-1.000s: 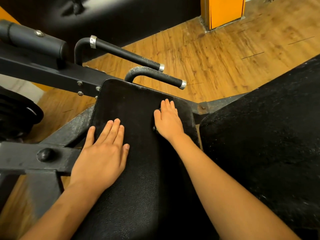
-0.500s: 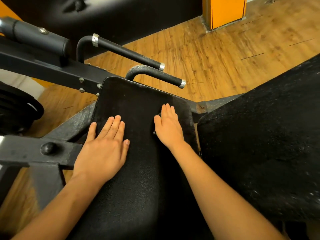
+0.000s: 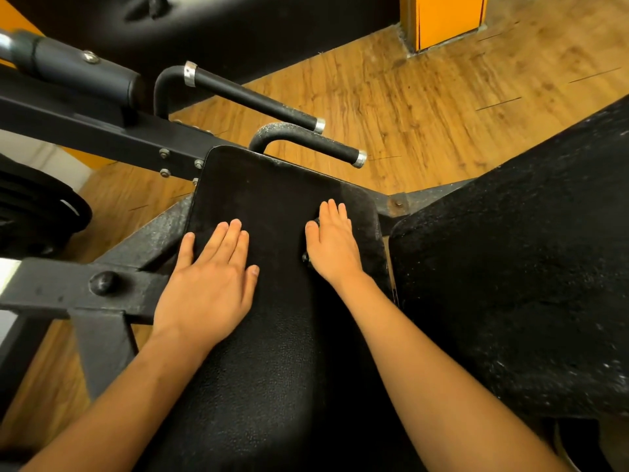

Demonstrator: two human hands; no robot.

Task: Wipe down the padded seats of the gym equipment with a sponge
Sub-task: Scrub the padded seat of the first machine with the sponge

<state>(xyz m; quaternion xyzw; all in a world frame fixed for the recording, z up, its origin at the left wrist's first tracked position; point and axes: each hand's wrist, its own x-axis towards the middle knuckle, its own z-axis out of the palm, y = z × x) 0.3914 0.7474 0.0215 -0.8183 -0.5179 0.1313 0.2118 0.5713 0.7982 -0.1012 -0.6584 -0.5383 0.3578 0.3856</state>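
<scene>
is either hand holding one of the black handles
No, the left hand and right hand rest flat on the seat pad, short of the handles.

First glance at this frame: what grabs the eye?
Two bare hands lie flat on the black padded seat at centre: the left hand near its left edge, the right hand further up, pressing a dark object that barely peeks out beneath it. Behind the seat, two black bar handles jut over the wood floor.

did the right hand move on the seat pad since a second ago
Yes, slightly: the right hand has slid back toward the person along the seat pad, ending farther from the nearer handle's metal end cap.
</scene>
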